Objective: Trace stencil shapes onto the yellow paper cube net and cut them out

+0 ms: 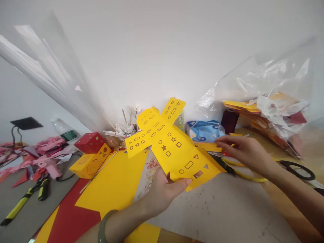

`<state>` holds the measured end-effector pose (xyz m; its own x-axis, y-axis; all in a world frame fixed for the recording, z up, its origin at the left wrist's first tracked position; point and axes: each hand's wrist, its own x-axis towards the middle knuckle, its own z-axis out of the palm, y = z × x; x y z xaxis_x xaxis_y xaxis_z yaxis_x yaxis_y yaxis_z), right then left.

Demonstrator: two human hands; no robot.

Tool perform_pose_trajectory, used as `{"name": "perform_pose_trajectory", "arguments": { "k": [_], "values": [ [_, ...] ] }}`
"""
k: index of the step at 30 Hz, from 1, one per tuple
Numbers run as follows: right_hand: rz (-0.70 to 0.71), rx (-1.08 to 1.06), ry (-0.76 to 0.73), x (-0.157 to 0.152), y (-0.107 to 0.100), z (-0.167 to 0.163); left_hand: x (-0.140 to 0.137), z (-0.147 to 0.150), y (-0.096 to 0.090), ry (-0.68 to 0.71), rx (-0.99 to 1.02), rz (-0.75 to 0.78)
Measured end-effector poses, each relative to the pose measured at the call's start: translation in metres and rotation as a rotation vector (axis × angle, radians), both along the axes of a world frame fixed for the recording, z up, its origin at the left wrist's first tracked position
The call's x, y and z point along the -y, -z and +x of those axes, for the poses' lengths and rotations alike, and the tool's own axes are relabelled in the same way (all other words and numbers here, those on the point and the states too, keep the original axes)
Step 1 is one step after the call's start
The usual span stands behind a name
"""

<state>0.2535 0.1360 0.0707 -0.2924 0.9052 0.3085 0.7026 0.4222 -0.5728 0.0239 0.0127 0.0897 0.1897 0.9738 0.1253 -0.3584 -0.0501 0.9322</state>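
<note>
The yellow cut-out you hold looks like smooth, matt card, much like the red sheet and yellow sheet to your left. Your green bracelet is smooth with a soft sheen. The bag at your right is glossy, crinkled clear plastic, and the blue packet wears shiny plastic film. Your desk looks like smooth wood (the grey board on it is matt, speckled); the wall is matt.
</note>
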Motion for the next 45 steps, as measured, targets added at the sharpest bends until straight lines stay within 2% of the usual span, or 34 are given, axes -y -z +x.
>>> {"name": "perform_pose_trajectory", "arguments": {
  "k": [4,6,10,14,25,31,37,45],
  "values": [
    [-0.443,-0.394,-0.386,0.017,-0.007,-0.018,-0.009,-0.003,0.004,-0.064,-0.087,-0.114],
    [-0.503,-0.416,-0.443,0.025,-0.006,-0.028,-0.016,-0.006,0.011,-0.070,-0.126,-0.185],
    [-0.479,-0.280,-0.382,0.034,0.002,-0.045,-0.027,-0.011,0.029,-0.055,-0.129,-0.275],
    [-0.453,-0.266,-0.350,0.035,0.011,-0.051,-0.032,-0.011,0.040,-0.084,-0.109,-0.327],
    [-0.461,-0.222,-0.371,0.034,0.016,-0.054,-0.034,-0.017,0.044,-0.049,-0.116,-0.345],
    [-0.429,-0.194,-0.359,0.032,0.017,-0.054,-0.036,-0.021,0.044,-0.026,-0.159,-0.395],
    [-0.385,-0.166,-0.362,0.030,0.020,-0.052,-0.035,-0.017,0.041,-0.031,-0.117,-0.386],
    [-0.279,-0.098,-0.327,0.023,0.017,-0.043,-0.034,-0.025,0.045,-0.115,-0.186,-0.351]
  ]
}}
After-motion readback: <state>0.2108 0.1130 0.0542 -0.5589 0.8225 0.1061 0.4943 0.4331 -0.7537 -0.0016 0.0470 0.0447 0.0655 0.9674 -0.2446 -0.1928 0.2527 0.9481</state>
